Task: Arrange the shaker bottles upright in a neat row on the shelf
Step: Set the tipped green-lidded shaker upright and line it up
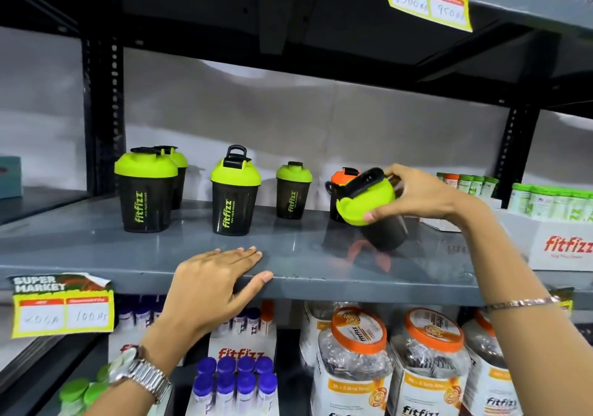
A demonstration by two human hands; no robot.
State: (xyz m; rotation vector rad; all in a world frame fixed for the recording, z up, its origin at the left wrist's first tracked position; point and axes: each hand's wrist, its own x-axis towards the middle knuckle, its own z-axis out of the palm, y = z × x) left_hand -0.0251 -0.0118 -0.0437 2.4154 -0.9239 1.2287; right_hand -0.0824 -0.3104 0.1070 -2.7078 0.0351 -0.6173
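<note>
Leftmost, at the shelf edge: a yellow price tag [62, 306], one corner peeling. Above it on the grey shelf [96, 239], upright: a front shaker [145, 189] with lime lid, and a second shaker [178, 174] close behind, mostly hidden. Further right, apart, a third shaker [235, 192] with its black cap flipped up, then a smaller-looking fourth shaker [293, 190] set deeper in. Below these, left hand [213, 282] flat on the shelf lip, fingers spread and loose, thumb along the front edge, gripping nothing; metal watch [141, 375] on that wrist. Right of centre, an orange-lidded shaker [340, 184] standing at the back, largely covered by a tilted shaker [370, 210], lime lid tipped toward the left, dark base low against the shelf. Right hand [414, 195] clamped around that tilted shaker at lid and upper body; thin bangle [521, 303] on the forearm. Farthest right, a white box [558, 245] with green-capped tubes. Underneath, orange-lidded jars [356, 348] and purple-capped tubes [236, 380].
</note>
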